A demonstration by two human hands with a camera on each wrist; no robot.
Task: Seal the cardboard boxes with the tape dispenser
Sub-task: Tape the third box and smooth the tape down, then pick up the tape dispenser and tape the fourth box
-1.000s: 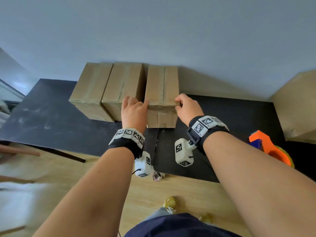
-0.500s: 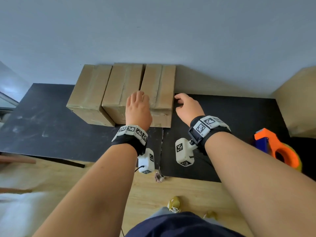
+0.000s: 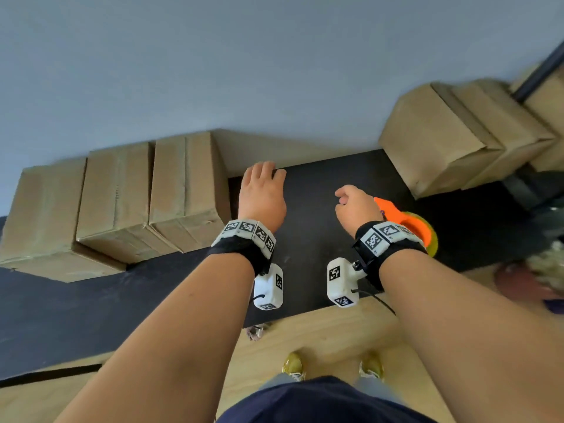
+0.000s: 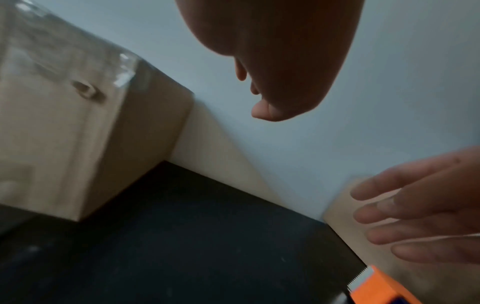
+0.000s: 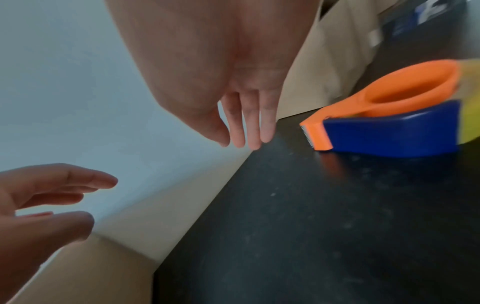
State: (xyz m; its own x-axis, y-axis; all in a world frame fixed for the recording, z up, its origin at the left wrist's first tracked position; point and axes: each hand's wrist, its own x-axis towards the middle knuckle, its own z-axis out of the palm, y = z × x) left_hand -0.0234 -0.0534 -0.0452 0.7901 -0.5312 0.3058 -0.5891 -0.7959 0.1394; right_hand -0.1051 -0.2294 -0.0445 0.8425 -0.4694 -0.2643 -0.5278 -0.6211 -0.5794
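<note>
third taped box [image 3: 186,190] released, now in row | left hand [image 3: 262,193] relaxed, empty | right hand [image 3: 355,206] loosely curled, empty, beside tape dispenser [image 3: 403,219] | next: unsealed boxes [image 3: 451,141] at right

left hand [image 3: 262,193] empty; right hand [image 3: 355,206] relaxed (hovering)
</note>
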